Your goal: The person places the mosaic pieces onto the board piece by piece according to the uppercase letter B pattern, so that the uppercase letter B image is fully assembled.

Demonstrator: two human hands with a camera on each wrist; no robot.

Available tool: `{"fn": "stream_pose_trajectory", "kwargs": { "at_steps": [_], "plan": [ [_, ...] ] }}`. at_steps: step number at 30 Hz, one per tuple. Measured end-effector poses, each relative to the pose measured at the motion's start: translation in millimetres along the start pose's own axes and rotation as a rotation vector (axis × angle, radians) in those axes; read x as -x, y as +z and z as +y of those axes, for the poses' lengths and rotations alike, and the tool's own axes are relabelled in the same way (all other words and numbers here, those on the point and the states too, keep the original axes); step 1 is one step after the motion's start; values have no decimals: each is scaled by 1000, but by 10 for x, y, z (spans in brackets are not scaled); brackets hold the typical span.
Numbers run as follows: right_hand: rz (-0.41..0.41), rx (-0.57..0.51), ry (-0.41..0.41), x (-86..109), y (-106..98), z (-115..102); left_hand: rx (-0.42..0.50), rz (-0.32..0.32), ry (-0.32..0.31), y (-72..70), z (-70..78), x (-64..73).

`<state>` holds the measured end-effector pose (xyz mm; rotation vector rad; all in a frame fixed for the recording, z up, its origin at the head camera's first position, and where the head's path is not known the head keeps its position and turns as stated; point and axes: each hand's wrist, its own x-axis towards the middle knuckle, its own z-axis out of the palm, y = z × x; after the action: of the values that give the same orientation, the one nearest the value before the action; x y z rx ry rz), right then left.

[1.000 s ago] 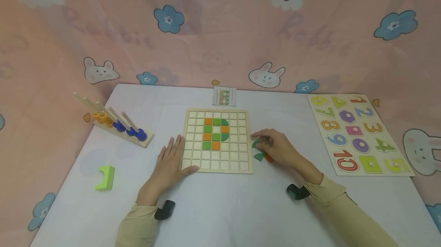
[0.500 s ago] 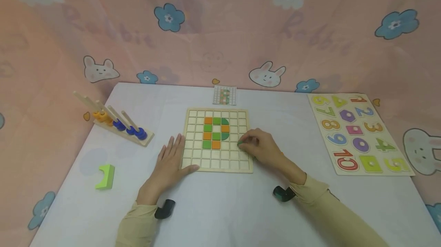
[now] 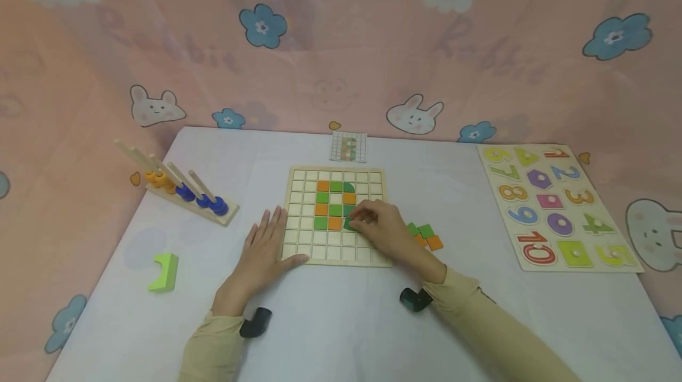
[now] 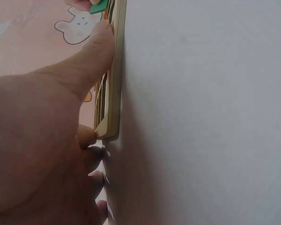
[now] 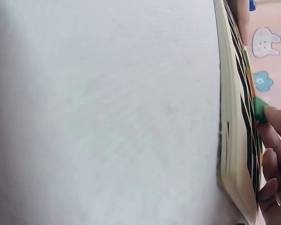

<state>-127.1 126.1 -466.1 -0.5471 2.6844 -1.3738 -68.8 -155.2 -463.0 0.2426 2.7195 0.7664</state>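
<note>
Backing the white-covered bench with pink cartoon-print cloth. Pinching one dark green tile with the right hand, holding it over the grid board, just right of the lowest orange tile and just below a dark green quarter-round. Lying near the right fingertips, well apart from the left hand; showing no plain long axis, and leaving full seating impossible to tell. Steadying the board's left edge and near corner with that left hand, fingers straight, grasping nothing. Counting on the board four orange tiles, four light green tiles, two set quarter-rounds; beside it, two orange spares and two green spares, possibly more behind the hand. Counting also one pattern card, one five-pegged bead stand, one light green block, one number board.
</note>
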Motion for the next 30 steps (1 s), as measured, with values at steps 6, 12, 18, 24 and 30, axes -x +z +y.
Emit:
{"fn": "stream_pose_trajectory", "kwargs": {
  "at_steps": [6, 12, 18, 24, 30],
  "plan": [
    [-9, 39, 41, -15, 26, -57, 7, -4, -2, -9, 11, 0],
    [6, 97, 45, -17, 23, -59, 1, 3, -2, -1, 6, 4],
    [37, 103, 50, 36, -48, 13, -5, 7, -3, 16, -5, 1],
    [29, 117, 94, 144, -243, 138, -16, 10, -4, 21, -5, -4],
    [-58, 134, 166, 257, -520, 265, -19, 7, -9, 7, 4, -2]
  ]
}}
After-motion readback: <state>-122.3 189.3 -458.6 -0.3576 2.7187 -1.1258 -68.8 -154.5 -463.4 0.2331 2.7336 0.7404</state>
